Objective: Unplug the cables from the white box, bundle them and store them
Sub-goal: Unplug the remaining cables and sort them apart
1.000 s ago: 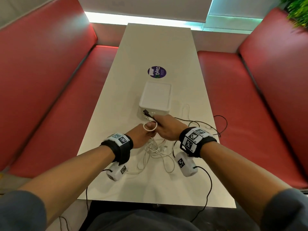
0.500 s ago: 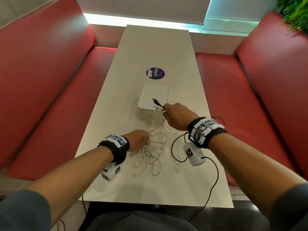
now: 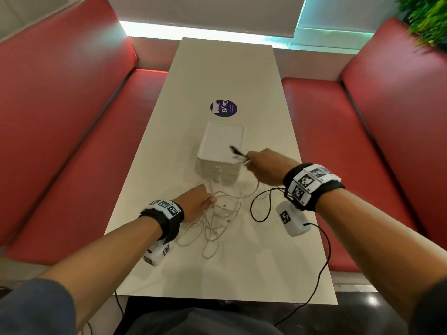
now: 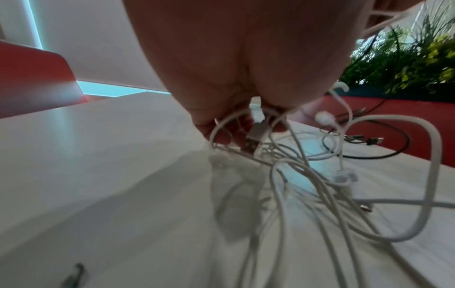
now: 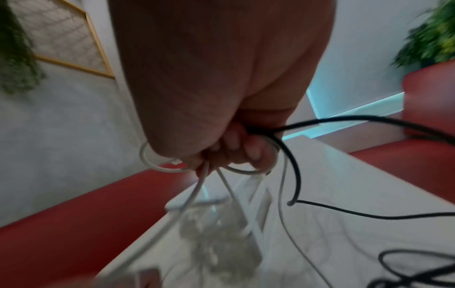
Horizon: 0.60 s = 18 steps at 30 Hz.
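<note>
The white box [image 3: 221, 151] sits in the middle of the long pale table [image 3: 227, 68], just on the near side of a round purple sticker [image 3: 223, 108]. The right hand [image 3: 266, 169] is raised beside the box's near right corner, its fingers [image 5: 246, 150] curled tight around a black cable [image 5: 293, 165] and several white strands. The black plug end [image 3: 235, 150] sticks out past the knuckles and hangs over the box's top. From this hand the black cable droops down to the table and loops to the right.

The left hand [image 3: 196, 205] is low on the table, near the box's near left side, fingers bent down into a loose tangle of white cables [image 3: 217, 218]. In the left wrist view a silver USB plug [image 4: 253, 140] shows between its fingertips [image 4: 221, 136], with thin white loops caught around them. The tangle spreads toward the near edge of the table. I can see 2 more plug ends [image 4: 364, 139] lying on the table off to the right.

Red benches [image 3: 72, 141] line both long sides of the table, and green plants [image 3: 425, 18] show at the far right.
</note>
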Available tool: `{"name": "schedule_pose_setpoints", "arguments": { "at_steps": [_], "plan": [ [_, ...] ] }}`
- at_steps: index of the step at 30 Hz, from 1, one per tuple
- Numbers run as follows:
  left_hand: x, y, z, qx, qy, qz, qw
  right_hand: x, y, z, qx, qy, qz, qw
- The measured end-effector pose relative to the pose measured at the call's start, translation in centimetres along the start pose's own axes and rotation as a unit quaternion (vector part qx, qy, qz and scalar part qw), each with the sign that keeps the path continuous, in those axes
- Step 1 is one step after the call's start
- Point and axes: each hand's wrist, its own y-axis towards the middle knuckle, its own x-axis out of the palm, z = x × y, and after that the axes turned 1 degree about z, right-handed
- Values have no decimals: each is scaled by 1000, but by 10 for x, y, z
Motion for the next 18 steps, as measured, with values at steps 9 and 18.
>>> {"name": "schedule_pose_setpoints", "arguments": {
  "at_steps": [9, 18],
  "plan": [
    [-16, -8, 22, 83, -63, 56, 993, 49, 10, -39, -107, 77, -90, 987],
    [-20, -9, 27, 90, 18, 11, 996, 51, 1, -45, -158, 25, -56, 986]
  ]
}}
